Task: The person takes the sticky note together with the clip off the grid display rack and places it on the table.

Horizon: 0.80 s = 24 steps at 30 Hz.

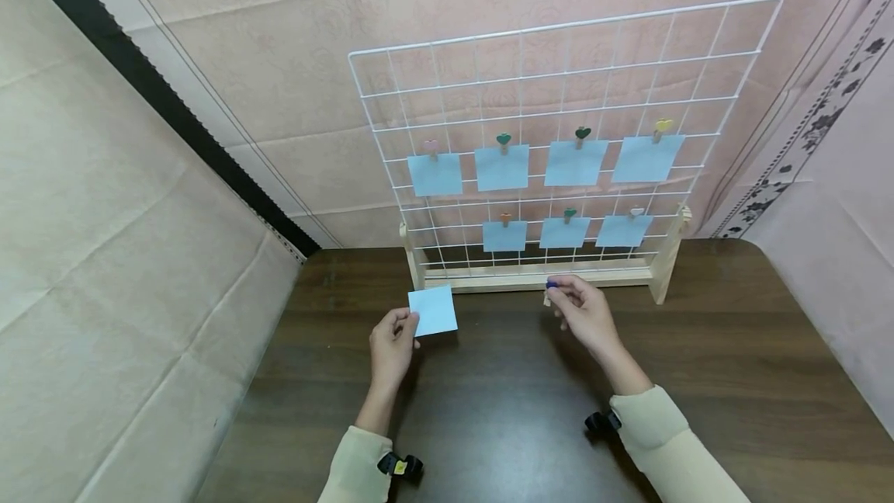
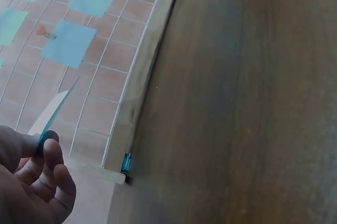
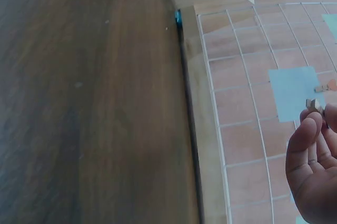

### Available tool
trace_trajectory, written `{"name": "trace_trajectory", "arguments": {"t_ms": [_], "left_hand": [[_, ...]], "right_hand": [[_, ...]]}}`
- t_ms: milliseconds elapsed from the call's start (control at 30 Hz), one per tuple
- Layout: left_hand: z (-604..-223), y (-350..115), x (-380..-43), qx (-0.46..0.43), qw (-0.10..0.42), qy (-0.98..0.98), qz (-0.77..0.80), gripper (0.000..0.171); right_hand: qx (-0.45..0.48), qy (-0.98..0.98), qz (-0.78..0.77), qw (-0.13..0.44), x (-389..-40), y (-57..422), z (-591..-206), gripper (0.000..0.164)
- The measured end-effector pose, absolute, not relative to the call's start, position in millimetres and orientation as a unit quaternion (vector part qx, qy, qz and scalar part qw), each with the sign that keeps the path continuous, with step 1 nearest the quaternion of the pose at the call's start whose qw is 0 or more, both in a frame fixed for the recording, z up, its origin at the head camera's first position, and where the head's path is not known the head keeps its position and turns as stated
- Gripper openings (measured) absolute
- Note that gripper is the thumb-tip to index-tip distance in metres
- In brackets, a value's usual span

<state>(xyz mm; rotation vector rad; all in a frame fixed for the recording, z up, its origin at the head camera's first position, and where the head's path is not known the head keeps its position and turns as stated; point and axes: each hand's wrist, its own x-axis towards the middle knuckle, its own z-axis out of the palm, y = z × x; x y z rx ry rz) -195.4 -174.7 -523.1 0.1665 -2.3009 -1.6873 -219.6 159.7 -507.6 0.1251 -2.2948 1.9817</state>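
Observation:
Between thumb and fingers, my left hand [image 1: 393, 344] pinches a square light-blue paper note [image 1: 433, 310] by its left edge, in front of the rack's left foot. My right hand [image 1: 581, 315] pinches a small wooden clothespin [image 1: 548, 297] with a dark blue top; in the right wrist view the tip of the clothespin [image 3: 313, 105] sticks out past the fingertips. Both hands are above the table, in front of a white wire grid [image 1: 520, 111]. Two rows of blue notes hang on it, such as this note [image 1: 504, 237], each under a small coloured clothespin.
A pale wooden base [image 1: 559, 276] carries the grid at the back of the dark brown table [image 1: 503, 402]. In the upper row hang several notes, the rightmost note [image 1: 648, 159] under a yellow heart. Light cloth [image 1: 279, 76] covers the back and sides.

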Motion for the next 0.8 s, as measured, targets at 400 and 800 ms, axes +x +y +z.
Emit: {"name": "trace_trajectory", "arguments": {"t_ms": [400,800], "left_hand": [[-535,-183,-191,0.06,0.14,-0.807,-0.571,0.016],[-545,-184,-190,0.062,0.134,-0.809,-0.569,0.016]], "right_hand": [[0.005,-0.767,0.64,0.032,-212,181,-527,0.031],[-0.025,-0.758,0.651,0.005,-203,204,-535,0.039]]}}
